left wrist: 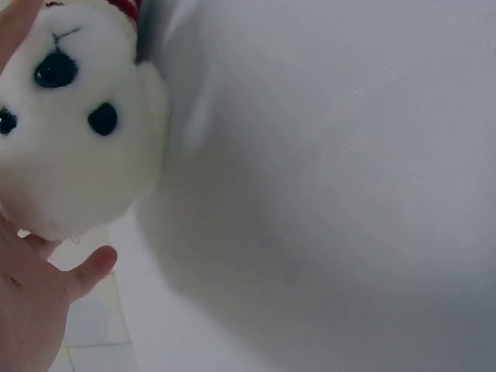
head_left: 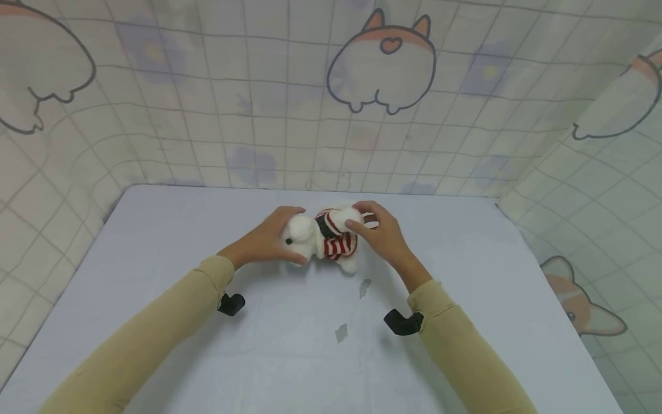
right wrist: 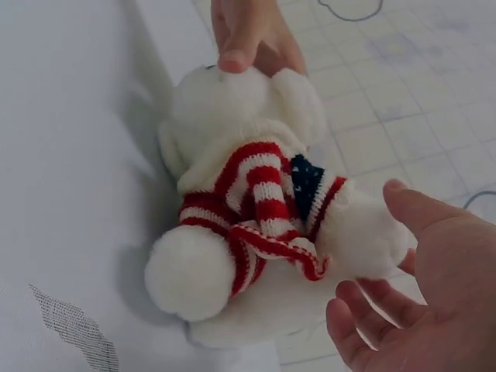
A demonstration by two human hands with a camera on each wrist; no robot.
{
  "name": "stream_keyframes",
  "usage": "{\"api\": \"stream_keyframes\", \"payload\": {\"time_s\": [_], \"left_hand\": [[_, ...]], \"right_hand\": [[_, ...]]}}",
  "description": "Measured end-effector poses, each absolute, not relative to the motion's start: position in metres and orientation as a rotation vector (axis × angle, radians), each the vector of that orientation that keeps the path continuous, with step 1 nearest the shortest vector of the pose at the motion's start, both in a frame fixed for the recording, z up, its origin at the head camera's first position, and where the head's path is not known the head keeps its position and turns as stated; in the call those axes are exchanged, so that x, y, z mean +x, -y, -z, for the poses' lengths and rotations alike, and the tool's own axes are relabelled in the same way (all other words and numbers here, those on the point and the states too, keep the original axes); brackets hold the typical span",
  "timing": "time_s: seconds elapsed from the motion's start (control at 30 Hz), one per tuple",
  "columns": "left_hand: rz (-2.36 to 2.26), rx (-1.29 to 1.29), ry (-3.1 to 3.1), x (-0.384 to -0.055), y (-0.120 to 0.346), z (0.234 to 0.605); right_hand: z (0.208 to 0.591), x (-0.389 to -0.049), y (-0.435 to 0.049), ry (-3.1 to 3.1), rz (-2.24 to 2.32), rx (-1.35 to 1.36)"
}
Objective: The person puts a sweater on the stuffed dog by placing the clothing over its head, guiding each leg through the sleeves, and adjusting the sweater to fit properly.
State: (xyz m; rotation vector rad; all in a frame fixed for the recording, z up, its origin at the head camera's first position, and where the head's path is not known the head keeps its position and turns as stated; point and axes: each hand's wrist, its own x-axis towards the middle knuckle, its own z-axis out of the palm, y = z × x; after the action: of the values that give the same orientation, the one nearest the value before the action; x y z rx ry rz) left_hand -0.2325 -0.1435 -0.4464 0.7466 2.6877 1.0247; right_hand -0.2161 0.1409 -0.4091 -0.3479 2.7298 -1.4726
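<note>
A white plush toy [head_left: 338, 244] lies on its side across the far middle of the table, its head toward the left. It wears a knitted red-and-white striped sweater [right wrist: 267, 198] with a dark blue patch. The left hand [head_left: 269, 236] grips its head, thumb on the near side and fingers on the far side. In the left wrist view the head [left wrist: 85, 163] shows black eyes and a black nose. My right hand [head_left: 380, 233] holds a white paw [right wrist: 368, 236] between thumb and fingers at the other end; part of that hand is hidden behind the toy.
A white-covered table [head_left: 289, 356] spreads under both arms, with two small grey patches [head_left: 341, 332] on its surface. Gridded cloth [head_left: 289, 121] with cartoon animals hangs behind and along the sides. Black straps [head_left: 403, 323] sit at the wrists.
</note>
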Motion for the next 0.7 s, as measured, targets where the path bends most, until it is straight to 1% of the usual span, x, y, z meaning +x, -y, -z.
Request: {"api": "stream_keyframes", "payload": {"time_s": [0.23, 0.4, 0.57, 0.7], "left_hand": [[-1.101, 0.820, -2.696, -0.229, 0.140, 0.452], [-1.093, 0.944, -2.788, -0.227, 0.136, 0.452], [-1.196, 1.022, -2.861, -0.231, 0.136, 0.437], [-1.306, 1.013, -2.853, -0.238, 0.136, 0.416]], "right_hand": [[0.412, -0.217, -0.136, -2.799, 1.347, -0.465], [0.410, -0.214, -0.135, -2.902, 1.286, -0.440], [0.407, -0.212, -0.138, -2.917, 1.336, -0.362], [0.406, -0.212, -0.143, -2.923, 1.347, -0.327]]}}
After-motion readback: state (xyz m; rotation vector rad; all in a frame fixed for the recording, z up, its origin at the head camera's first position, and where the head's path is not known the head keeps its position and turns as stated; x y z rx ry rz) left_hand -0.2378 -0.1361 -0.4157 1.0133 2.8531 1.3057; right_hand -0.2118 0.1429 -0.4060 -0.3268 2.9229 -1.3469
